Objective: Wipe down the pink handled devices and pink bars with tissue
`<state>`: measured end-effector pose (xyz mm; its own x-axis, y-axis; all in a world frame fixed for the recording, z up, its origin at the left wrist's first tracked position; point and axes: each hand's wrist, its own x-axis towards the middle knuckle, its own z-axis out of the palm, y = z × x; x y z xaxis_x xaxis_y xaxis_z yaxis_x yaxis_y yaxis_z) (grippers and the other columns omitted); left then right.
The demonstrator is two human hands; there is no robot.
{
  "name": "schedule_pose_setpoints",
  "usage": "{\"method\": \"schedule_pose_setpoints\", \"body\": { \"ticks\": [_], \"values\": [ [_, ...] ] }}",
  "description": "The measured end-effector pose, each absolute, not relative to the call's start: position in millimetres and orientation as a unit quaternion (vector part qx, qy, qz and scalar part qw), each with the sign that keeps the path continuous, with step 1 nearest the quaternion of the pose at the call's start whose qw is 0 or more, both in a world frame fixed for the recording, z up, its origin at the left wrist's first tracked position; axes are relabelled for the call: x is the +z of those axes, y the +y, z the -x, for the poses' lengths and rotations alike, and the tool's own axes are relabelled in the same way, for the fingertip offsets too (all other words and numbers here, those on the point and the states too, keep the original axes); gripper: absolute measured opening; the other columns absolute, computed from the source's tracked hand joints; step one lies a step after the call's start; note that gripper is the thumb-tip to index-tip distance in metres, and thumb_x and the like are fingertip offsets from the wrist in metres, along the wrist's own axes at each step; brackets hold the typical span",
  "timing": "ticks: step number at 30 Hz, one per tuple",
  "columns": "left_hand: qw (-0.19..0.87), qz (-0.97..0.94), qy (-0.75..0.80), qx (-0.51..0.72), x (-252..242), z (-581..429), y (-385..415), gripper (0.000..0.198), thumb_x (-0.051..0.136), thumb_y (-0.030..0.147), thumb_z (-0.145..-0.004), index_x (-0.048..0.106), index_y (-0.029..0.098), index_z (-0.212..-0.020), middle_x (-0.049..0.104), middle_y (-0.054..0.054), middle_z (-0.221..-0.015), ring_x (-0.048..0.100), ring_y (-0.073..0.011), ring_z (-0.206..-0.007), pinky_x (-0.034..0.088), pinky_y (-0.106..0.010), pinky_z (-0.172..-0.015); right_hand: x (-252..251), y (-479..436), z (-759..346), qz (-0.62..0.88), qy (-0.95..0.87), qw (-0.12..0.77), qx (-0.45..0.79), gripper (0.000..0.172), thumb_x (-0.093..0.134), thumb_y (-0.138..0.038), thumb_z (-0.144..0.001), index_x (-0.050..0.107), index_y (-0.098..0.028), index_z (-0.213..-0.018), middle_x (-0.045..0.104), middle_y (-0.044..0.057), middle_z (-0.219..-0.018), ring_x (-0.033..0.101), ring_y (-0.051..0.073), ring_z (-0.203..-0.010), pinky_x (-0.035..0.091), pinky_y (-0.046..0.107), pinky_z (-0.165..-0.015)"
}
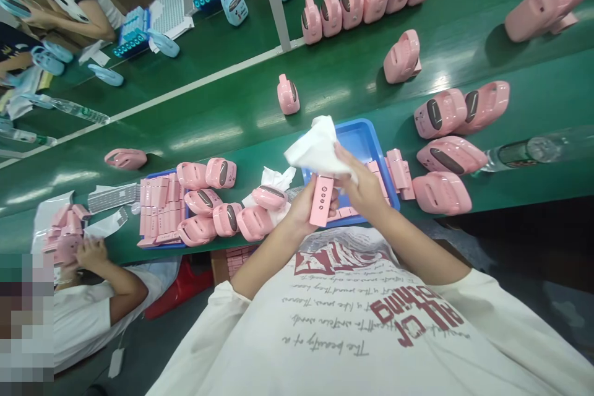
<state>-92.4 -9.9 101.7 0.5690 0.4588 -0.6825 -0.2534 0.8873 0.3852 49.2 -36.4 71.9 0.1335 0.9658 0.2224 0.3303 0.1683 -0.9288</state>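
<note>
One pink panel [322, 200] is gripped in the left hand [301, 205], seemingly wiped with cloth [314, 147] clenched in the right hand [365, 189]; firm bracing needed next.

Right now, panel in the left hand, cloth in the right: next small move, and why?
Probably draw the cloth down over the panel along its button face. The left hand holds the panel upright, buttons toward the camera. The right hand pinches the cloth, which is bunched just above the panel's top end and seemingly not yet on the face.
</note>
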Motion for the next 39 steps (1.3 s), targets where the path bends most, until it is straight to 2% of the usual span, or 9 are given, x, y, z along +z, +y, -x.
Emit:
{"method": "schedule_pose_setpoints", "body": {
  "ticks": [3,5,11,15,19,25,31,35,39],
  "values": [
    [0.860,-0.185,0.431,0.202,82,85,-12,0.043,0.057,0.054,-0.083,0.058,0.011,-0.087,0.052,0.000,-0.057,0.049,-0.0082,-0.046,0.036,-0.018,-0.042,62,-31,-63,0.633,-0.399,0.472,0.467,0.064,0.035,-0.073,-0.083,0.067,-0.018,-0.085,0.069,0.009,-0.077,0.067,0.026,-0.079,0.055,0.040,-0.071],
    [0.831,-0.231,0.460,0.209,61,75,-13,0.039,0.057,0.052,-0.083,0.055,0.013,-0.086,0.053,0.001,-0.056,0.049,-0.0090,-0.044,0.037,-0.020,-0.042,52,-33,-67,0.632,-0.383,0.449,0.502,0.057,0.050,-0.072,-0.076,0.064,-0.017,-0.083,0.068,0.007,-0.076,0.065,0.024,-0.074,0.053,0.037,-0.065],
    [0.774,-0.406,0.468,0.127,7,62,-13,0.037,0.043,0.048,-0.091,0.050,0.013,-0.102,0.062,-0.009,-0.087,0.061,-0.0156,-0.070,0.051,-0.031,-0.067,21,-29,-86,0.678,-0.407,0.411,0.454,0.035,0.065,-0.049,-0.069,0.060,-0.017,-0.081,0.066,0.005,-0.076,0.063,0.022,-0.075,0.050,0.036,-0.069],
    [0.531,-0.729,0.425,-0.073,-13,90,-16,0.055,0.063,0.041,-0.079,0.046,0.012,-0.123,0.054,-0.018,-0.123,0.056,-0.0276,-0.108,0.044,-0.040,-0.093,21,0,-143,0.805,-0.387,0.347,0.286,0.029,0.064,-0.037,-0.072,0.058,-0.013,-0.086,0.068,0.013,-0.092,0.063,0.026,-0.092,0.046,0.037,-0.082],
    [0.423,-0.797,0.381,-0.200,-28,109,-25,0.040,0.066,0.028,-0.076,0.057,0.010,-0.110,0.059,-0.021,-0.114,0.053,-0.0367,-0.114,0.039,-0.047,-0.097,25,35,-196,0.870,-0.399,0.230,0.177,0.035,0.055,-0.036,-0.078,0.054,-0.005,-0.094,0.061,0.028,-0.108,0.058,0.029,-0.108,0.037,0.039,-0.088],
    [0.466,-0.782,0.379,-0.169,-14,111,-18,0.030,0.051,0.031,-0.086,0.059,0.013,-0.108,0.064,-0.014,-0.106,0.061,-0.0286,-0.098,0.045,-0.037,-0.084,7,54,-211,0.868,-0.427,0.168,0.189,0.021,0.062,-0.028,-0.077,0.053,-0.009,-0.077,0.060,0.030,-0.111,0.057,0.025,-0.109,0.035,0.035,-0.084],
    [0.634,-0.661,0.391,0.086,54,130,-16,0.042,0.053,0.041,-0.085,0.050,0.016,-0.118,0.061,-0.008,-0.101,0.060,-0.0199,-0.086,0.046,-0.031,-0.075,1,53,-209,0.875,-0.403,0.197,0.180,0.019,0.048,-0.023,-0.090,0.056,-0.007,-0.087,0.062,0.025,-0.104,0.056,0.018,-0.091,0.032,0.035,-0.078],
    [0.734,-0.542,0.354,0.205,91,128,-23,0.038,0.057,0.045,-0.083,0.050,0.017,-0.108,0.057,-0.003,-0.087,0.058,-0.0125,-0.066,0.045,-0.026,-0.061,23,50,-194,0.866,-0.405,0.254,0.149,0.024,0.036,-0.021,-0.097,0.052,-0.013,-0.081,0.061,0.012,-0.089,0.048,0.013,-0.078,0.030,0.031,-0.074],
    [0.851,-0.372,0.251,0.272,107,119,-23,0.041,0.056,0.049,-0.083,0.053,0.016,-0.107,0.052,0.003,-0.070,0.049,-0.0072,-0.043,0.036,-0.021,-0.042,44,38,-171,0.811,-0.410,0.394,0.137,0.033,0.039,-0.027,-0.097,0.039,-0.019,-0.065,0.042,-0.002,-0.063,0.036,0.010,-0.063,0.030,0.028,-0.067]
  ]
}}
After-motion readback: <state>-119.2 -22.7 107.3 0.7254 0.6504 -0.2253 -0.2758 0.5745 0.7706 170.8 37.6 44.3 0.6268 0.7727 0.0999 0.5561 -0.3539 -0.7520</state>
